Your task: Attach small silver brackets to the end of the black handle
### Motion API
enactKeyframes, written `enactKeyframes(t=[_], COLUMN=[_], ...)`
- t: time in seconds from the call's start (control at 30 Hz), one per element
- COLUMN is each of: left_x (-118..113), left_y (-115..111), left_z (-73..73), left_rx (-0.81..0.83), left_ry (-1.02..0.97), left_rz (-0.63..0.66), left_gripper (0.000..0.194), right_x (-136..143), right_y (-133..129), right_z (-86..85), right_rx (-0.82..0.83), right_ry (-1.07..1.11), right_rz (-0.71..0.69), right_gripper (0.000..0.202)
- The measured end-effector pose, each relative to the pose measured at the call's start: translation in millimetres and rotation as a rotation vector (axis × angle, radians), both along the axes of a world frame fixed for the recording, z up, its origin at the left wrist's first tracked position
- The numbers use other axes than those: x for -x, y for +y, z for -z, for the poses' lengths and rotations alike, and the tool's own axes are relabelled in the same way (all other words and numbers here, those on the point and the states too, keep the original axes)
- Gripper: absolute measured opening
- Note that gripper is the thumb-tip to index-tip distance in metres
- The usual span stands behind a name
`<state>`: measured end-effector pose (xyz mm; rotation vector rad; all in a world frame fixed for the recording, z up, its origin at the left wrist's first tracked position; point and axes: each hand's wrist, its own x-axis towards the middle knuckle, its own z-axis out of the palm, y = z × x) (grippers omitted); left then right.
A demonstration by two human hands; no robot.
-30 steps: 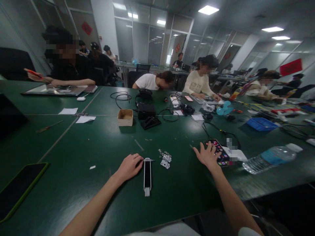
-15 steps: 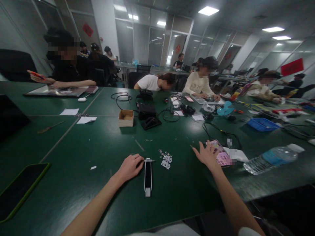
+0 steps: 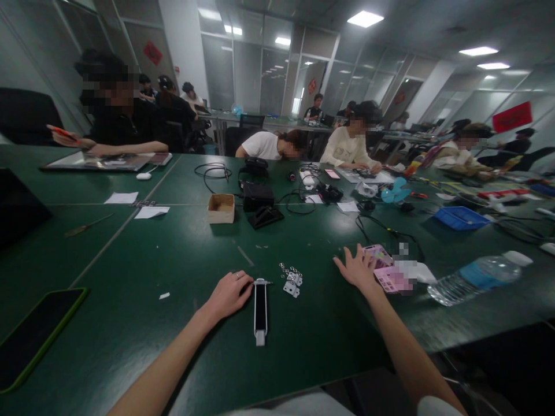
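My left hand (image 3: 231,294) rests on the green table with its fingers curled together. Its fingertips meet the left end of a thin metal rod across the top of a slim white-framed device (image 3: 261,312) with a black face; what they grip is hidden. Just right of that lie small flat metal plates (image 3: 293,285) and several tiny nut-like rings (image 3: 295,270). My right hand (image 3: 359,270) is open, fingers spread, and lies against the left side of a pink patterned phone (image 3: 394,279), partly covering it.
A water bottle (image 3: 477,279) lies on its side at the right. Beyond my hands are a small cardboard box (image 3: 221,216), a black stand (image 3: 265,218), cables and a blue tray (image 3: 462,218). A green-edged phone (image 3: 39,335) lies at left. Several people sit across the table.
My right hand has shifted slightly left on the pink phone, uncovering more of it. My left hand and the slim device have stayed in place.
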<state>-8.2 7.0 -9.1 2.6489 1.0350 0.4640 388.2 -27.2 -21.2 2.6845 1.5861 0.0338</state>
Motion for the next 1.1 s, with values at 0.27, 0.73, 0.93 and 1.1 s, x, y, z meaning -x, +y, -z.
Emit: enactKeyframes(t=[0.27,0.73,0.93,1.1], left_x=[0,0,1,0], left_y=[1,0,0,-1], left_z=[2.2,-0.7,0.4,0.3], left_rx=[0.004,0.011,-0.002,-0.007], left_ry=[0.014,0.001,-0.003,0.004], left_rz=[-0.003,-0.01,-0.007,-0.005], left_gripper=[0.021,0.019,0.019,0.02], right_x=[8,-9,-4,-3], right_y=[4,7,12,10], right_z=[4.6,-1.0,1.8,1.1], right_rx=[0.054,-0.023,-0.021,0.006], right_ry=[0.029,0.082,0.072,0.092], right_rz=[-0.037,0.065,0.016,0.036], right_gripper=[0.064,0.067,0.065,0.065])
